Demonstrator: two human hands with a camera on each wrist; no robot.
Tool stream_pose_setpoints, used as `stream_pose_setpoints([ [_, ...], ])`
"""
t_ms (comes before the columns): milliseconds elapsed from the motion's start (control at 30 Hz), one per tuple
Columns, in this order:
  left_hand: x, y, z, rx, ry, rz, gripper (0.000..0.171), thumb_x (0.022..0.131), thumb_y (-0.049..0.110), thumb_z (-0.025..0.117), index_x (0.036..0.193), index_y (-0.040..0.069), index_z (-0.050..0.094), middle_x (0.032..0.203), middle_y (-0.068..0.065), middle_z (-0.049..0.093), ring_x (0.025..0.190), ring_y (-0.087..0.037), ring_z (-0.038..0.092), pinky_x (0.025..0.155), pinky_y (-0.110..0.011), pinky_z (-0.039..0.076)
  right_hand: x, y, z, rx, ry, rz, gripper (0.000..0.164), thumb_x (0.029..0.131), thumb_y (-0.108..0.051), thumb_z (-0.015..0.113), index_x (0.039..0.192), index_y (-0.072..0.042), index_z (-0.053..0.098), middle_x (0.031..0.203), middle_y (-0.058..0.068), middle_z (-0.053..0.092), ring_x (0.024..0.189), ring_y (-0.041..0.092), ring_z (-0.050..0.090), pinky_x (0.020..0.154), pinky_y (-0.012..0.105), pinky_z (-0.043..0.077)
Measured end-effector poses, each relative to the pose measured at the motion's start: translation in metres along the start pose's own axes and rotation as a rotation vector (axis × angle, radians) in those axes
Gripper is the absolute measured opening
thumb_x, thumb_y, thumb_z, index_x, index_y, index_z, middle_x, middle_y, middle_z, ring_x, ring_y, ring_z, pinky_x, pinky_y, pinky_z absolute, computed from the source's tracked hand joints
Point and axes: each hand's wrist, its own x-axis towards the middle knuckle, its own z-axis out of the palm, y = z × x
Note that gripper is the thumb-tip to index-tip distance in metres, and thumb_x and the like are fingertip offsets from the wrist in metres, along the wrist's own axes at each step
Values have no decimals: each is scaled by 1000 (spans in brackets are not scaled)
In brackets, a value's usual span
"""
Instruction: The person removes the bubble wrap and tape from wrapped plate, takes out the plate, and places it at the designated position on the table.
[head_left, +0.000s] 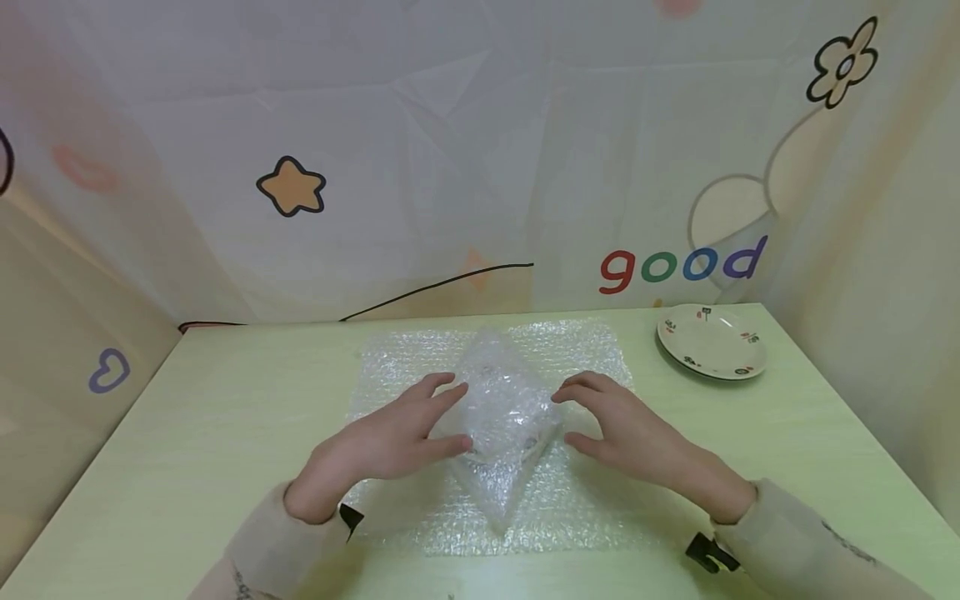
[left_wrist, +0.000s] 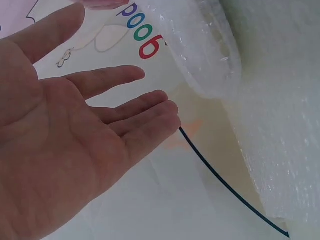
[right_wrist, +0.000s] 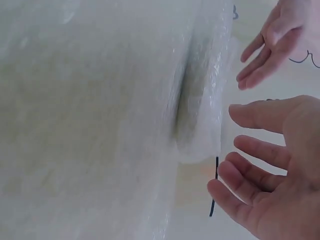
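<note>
A bubble-wrap bundle (head_left: 498, 408), folded to a diamond shape, lies on a flat bubble-wrap sheet (head_left: 592, 508) at mid-table. Small dark marks show faintly through it; what is inside cannot be made out clearly. My left hand (head_left: 390, 433) hovers at the bundle's left side, fingers spread and holding nothing. On the other side is my right hand (head_left: 630, 429), its fingers loosely bent and also holding nothing. In the left wrist view the bundle (left_wrist: 205, 45) stands apart from the palm. The right wrist view shows the bundle (right_wrist: 200, 105) beside the fingertips, with a gap between.
A white plate (head_left: 712, 342) with small printed pictures sits at the table's back right corner; a dark rim shows below it. The pale green table (head_left: 225, 417) meets a printed cloth backdrop (head_left: 450, 167) behind and at both sides.
</note>
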Motion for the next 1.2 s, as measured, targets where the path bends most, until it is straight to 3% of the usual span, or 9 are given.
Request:
stream_pose_setpoints([
  [233, 10, 0, 8, 46, 15, -11, 67, 105, 32, 62, 155, -5, 37, 162, -25, 27, 147, -40, 34, 115, -52, 35, 10, -16, 15, -13, 6, -7, 33, 87, -6, 82, 117, -5, 70, 118, 6, 62, 110, 26, 60, 95, 44, 55],
  [567, 23, -5, 17, 104, 15, -27, 61, 106, 28, 61, 153, -6, 41, 158, -25, 34, 144, -39, 38, 115, -51, 37, 17, -22, 30, -81, 43, -32, 27, 86, -7, 84, 110, -2, 71, 118, 8, 62, 113, 26, 58, 98, 41, 53],
  [933, 26, -8, 20, 137, 4, -35, 58, 104, 27, 64, 150, -5, 47, 157, -26, 36, 145, -40, 36, 116, -52, 35, 19, -22, 31, -135, 1, -27, 25, 87, -7, 83, 109, -1, 74, 117, 8, 66, 111, 25, 58, 98, 40, 53],
  [1200, 27, -8, 22, 149, -7, -64, 59, 103, 28, 65, 150, -3, 48, 159, -23, 36, 147, -37, 32, 117, -49, 34, 19, -20, 30, -155, -72, -39, 30, 86, 2, 79, 114, 2, 73, 122, 11, 64, 116, 28, 56, 101, 41, 52],
])
